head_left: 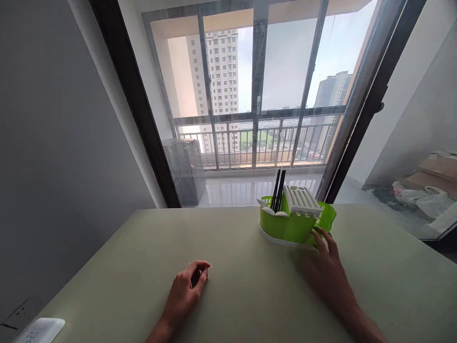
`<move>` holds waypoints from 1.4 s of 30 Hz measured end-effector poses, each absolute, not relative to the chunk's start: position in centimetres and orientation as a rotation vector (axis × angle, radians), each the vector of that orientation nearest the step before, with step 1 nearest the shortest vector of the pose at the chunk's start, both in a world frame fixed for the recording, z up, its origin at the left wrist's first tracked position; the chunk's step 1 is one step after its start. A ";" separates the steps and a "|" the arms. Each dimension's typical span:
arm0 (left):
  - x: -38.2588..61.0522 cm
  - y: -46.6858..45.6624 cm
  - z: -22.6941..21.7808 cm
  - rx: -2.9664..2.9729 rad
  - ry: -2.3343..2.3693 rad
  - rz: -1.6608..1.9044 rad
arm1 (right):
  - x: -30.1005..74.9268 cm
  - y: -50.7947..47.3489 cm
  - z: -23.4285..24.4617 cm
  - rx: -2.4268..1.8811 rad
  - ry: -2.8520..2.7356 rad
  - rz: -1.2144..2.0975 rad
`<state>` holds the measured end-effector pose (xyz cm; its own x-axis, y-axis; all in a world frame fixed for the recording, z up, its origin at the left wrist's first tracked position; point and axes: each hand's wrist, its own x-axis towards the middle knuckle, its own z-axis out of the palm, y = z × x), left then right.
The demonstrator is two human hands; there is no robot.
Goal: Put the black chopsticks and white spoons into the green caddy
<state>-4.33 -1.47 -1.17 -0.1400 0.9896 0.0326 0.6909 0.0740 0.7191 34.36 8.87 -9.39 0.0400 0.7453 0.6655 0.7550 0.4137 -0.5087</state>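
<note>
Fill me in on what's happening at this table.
A person's bare right hand has its fingertips against the right side of a bright green plastic holder with a white base. Slim black sticks stand in it, beside a white slotted rack. The left hand rests half-curled on the pale green table, apart from the holder.

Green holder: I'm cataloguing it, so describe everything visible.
The green holder looks plastic, with a white base, a white slotted rack on top and white rounded pieces along its left rim. It stands upright near the far edge of the table. Two black sticks stand slightly tilted inside. The right hand appears to touch its near right side.
</note>
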 end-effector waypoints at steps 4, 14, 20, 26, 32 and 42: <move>-4.3 -1.5 -1.1 1.667 1.885 0.836 | 32.6 7.6 -8.6 -1.341 -1.734 0.119; -4.2 -1.7 -1.2 1.661 1.915 0.829 | 28.9 5.0 -7.3 -1.246 -1.812 0.194; -4.1 -1.7 -1.1 1.671 1.919 0.867 | 27.4 3.6 -6.5 -1.192 -1.858 0.229; -3.7 -1.8 -0.4 1.661 1.916 0.862 | 27.0 3.3 -6.5 -1.125 -1.854 0.164; -3.5 -2.0 -0.1 1.661 1.928 0.846 | 27.3 3.6 -6.4 -1.097 -1.837 0.146; -3.9 -1.7 -0.6 1.668 1.905 0.831 | 27.2 3.4 -6.2 -1.089 -1.814 0.130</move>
